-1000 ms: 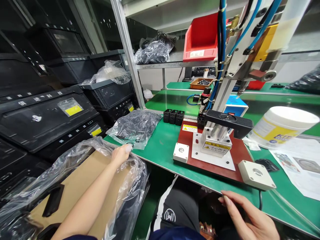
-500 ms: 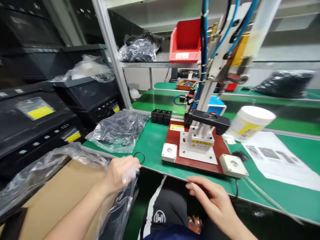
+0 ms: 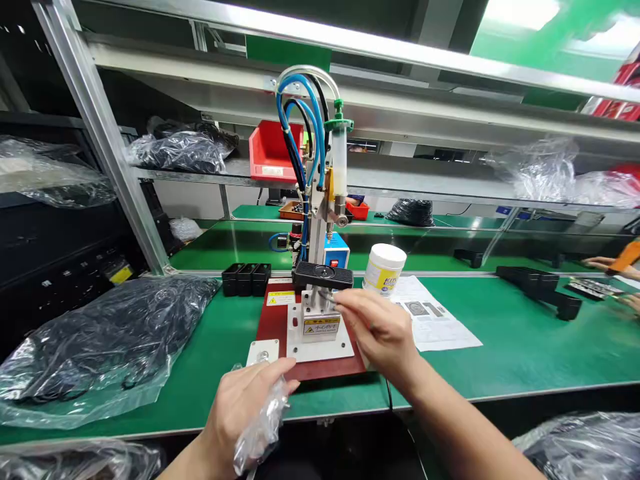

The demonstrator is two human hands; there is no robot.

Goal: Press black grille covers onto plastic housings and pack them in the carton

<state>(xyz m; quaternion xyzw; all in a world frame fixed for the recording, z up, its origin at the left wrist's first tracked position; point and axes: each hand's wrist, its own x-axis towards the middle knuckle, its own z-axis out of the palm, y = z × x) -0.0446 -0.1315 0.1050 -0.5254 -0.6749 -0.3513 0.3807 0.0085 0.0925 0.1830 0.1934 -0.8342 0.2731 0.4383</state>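
Left hand [image 3: 245, 403] low, curled round clear plastic [image 3: 263, 427]; right hand [image 3: 380, 325] extended, pinching thin dark piece [image 3: 328, 298].

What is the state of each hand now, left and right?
Left hand: partly closed, holding clear plastic.
Right hand: pinched closed beside black part; what it holds is unclear.

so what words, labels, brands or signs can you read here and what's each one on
"小心伤手", beside a triangle warning sign: front of the silver block; the line beneath is too small to read.
"KIT": the white tub; its other print is too small.
Too small or blurred to read: the yellow label on the red-brown base, the tag on the red bin, the printed paper.
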